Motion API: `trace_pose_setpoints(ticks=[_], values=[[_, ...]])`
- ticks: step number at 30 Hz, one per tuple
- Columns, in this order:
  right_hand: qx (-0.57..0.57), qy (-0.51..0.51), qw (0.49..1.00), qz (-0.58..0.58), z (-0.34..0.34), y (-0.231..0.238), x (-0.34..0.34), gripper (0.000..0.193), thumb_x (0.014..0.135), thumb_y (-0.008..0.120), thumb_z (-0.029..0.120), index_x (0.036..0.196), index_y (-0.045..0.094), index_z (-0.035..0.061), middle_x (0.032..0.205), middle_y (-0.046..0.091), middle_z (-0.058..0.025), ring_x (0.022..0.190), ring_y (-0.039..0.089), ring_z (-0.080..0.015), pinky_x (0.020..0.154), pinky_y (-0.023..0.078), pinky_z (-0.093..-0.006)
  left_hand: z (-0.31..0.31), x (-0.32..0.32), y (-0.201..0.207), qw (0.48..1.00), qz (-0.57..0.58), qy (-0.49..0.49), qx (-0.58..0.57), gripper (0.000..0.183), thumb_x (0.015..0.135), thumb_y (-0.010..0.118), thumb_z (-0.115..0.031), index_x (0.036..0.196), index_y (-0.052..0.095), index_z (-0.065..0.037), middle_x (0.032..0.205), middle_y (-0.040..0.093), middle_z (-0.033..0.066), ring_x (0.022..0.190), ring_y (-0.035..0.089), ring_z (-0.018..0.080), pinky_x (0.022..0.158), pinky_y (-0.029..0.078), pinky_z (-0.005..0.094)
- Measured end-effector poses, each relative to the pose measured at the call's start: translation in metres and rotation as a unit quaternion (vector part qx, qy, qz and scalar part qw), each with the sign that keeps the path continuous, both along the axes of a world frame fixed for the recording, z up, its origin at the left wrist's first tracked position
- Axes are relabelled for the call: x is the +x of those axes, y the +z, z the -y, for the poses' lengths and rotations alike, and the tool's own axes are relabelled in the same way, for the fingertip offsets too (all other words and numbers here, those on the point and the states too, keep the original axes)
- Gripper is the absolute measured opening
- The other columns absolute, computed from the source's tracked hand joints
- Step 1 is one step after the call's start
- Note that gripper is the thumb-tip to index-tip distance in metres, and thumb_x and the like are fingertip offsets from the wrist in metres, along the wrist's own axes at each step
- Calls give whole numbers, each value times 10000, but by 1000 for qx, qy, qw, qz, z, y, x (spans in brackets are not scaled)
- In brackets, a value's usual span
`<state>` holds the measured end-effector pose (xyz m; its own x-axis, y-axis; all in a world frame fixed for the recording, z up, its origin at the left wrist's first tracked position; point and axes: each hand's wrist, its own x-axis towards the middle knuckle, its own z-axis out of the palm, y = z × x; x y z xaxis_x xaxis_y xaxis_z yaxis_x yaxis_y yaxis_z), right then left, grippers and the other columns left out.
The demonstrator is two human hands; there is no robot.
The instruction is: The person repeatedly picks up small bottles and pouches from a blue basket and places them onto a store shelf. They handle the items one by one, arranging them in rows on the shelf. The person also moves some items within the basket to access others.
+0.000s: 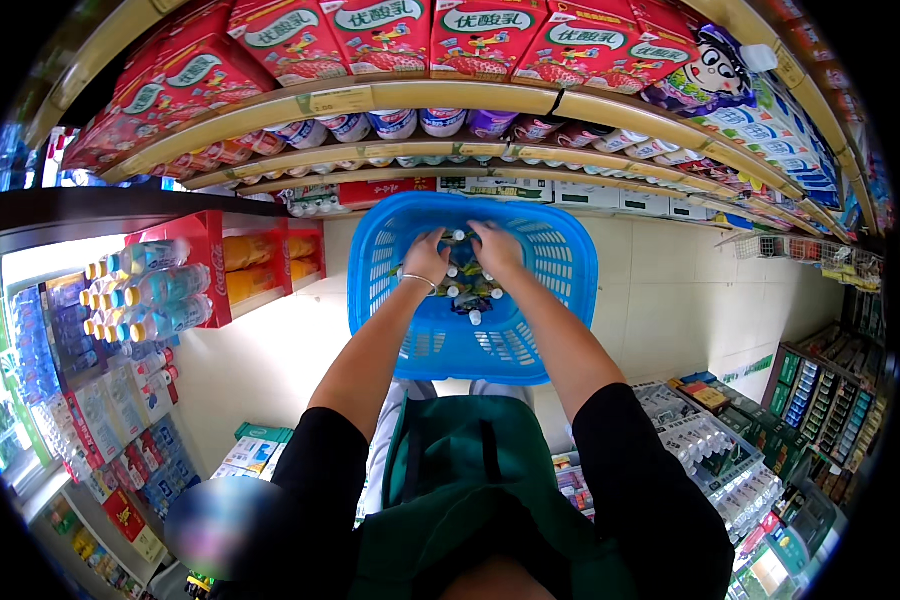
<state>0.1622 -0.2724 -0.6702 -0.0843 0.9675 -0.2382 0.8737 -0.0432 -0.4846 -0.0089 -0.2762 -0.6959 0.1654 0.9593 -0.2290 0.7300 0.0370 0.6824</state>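
A blue plastic basket (pixel 360 300) with slotted sides sits in front of me, and both my hands reach down into it. Inside lie several small bottles (pixel 475 318) with white caps and dark or greenish bodies, bunched near the middle. My left hand (pixel 427 257), with a thin band at the wrist, has its fingers curled in on the bunch from the left. From the right, my right hand (pixel 497 252) curls in on the same bunch. A white cap (pixel 459 236) shows between the two hands. My fingers partly hide the bottles they touch.
Ahead run curved store shelves (pixel 400 100) with red drink cartons (pixel 485 40) on top and bottles below. At left stand a red display rack (pixel 210 270) and clustered clear bottles (pixel 160 290). Packaged goods (pixel 700 440) flank me at right. Pale tiled floor (pixel 660 290) surrounds the basket.
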Motion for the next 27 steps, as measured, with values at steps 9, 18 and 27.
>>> trace_pose_setpoints(ticks=[9, 18, 27], values=[[100, 54, 993, -17, 1, 9, 2, 127, 844, 593, 153, 875, 716, 161, 934, 679, -27, 831, 642, -291, 700, 514, -417, 0, 3, 20, 998, 53, 22, 24, 138, 844, 620, -121, 936, 705, -62, 947, 668, 169, 933, 609, 365, 822, 497, 441], [145, 48, 983, -102, 13, 158, -2, 103, 825, 652, 197, 840, 737, 139, 883, 691, -38, 776, 641, -292, 651, 520, -415, 12, -19, 163, 983, 137, 13, 121, 138, 832, 647, -130, 930, 726, -74, 910, 688, 128, 869, 639, 316, 770, 514, 396], [219, 45, 954, -202, 3, 258, -4, 245, 804, 738, 275, 868, 678, 46, 789, 645, -97, 681, 624, -262, 582, 472, -386, 3, -31, 284, 963, 203, 50, 169, 134, 824, 672, -119, 917, 720, -34, 832, 652, 133, 763, 637, 302, 671, 497, 373]])
